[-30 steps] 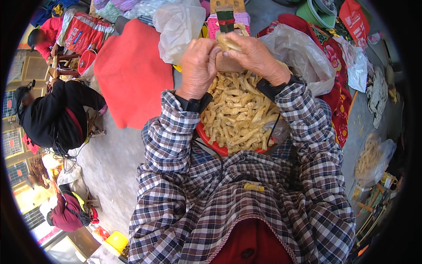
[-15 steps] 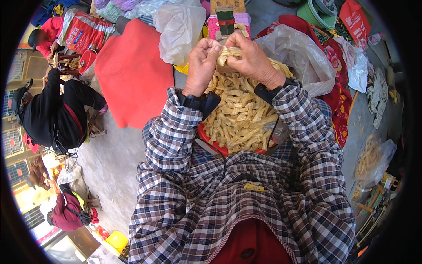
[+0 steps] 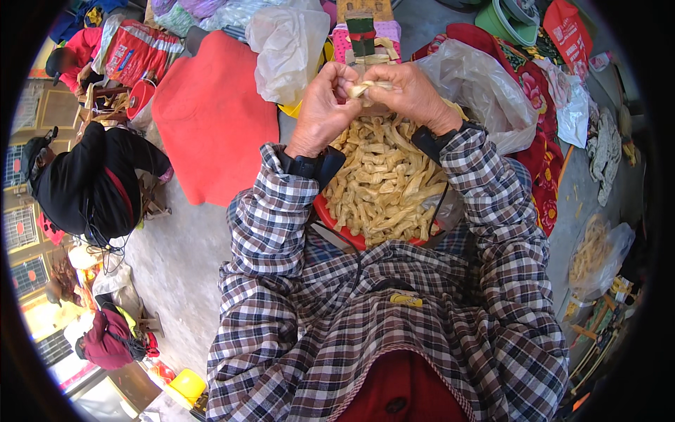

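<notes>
My left hand (image 3: 325, 105) and my right hand (image 3: 411, 98) meet above a heaped pile of pale yellow, knotted-looking strips (image 3: 376, 179) in a red tub (image 3: 344, 235) on my lap. Both hands pinch one short pale strip (image 3: 365, 90) between their fingertips; the left fingers are curled round its left end, partly hiding it. Just beyond them stands a wooden board (image 3: 363, 8) with a dark green band and a red stripe, over a pink dotted cloth (image 3: 339, 43). More strips lie by the board's base.
A red mat (image 3: 211, 119) and white plastic bag (image 3: 285, 53) lie left. Right are a clear bag (image 3: 478, 84), red floral cloth (image 3: 545, 190), green basins (image 3: 503, 24) and bagged strands (image 3: 590, 257). Co-workers (image 3: 91, 179) sit along the left side on the concrete floor (image 3: 169, 267).
My hands have come slightly down and toward me with the strip, and the fingers have shifted their grip on it. The co-worker in black has moved an arm.
</notes>
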A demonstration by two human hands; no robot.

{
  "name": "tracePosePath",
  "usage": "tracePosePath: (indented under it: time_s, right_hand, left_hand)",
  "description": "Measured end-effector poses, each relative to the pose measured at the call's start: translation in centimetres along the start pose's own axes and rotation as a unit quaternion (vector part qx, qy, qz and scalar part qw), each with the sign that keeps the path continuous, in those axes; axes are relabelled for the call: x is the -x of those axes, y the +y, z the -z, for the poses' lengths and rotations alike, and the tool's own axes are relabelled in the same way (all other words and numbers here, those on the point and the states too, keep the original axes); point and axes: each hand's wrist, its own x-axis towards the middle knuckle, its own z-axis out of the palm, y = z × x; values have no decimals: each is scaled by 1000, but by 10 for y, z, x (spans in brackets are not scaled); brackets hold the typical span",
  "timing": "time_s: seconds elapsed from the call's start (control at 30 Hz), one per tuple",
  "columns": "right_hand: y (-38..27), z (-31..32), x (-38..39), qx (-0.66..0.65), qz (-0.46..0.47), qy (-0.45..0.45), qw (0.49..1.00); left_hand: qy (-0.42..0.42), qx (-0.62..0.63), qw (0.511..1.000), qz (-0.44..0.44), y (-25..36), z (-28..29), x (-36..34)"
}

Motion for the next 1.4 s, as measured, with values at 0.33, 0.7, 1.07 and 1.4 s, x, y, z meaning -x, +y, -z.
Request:
tracePosePath:
  time_s: [0.33,0.7,1.07,1.4]
  right_hand:
    - [-9,6,0,-290,-127,-29,948]
    - [2,-5,-4,-244,-132,80,957]
    - [38,-5,-7,-93,-131,143,977]
    - [26,-12,-3,1,-103,118,988]
  left_hand:
    - [118,-104,987,-33,-2,1,0]
    - [19,127,988,85,21,-9,10]
    - [28,-55,996,-68,11,-7,3]
    - [23,-163,979,-121,4,-24,11]
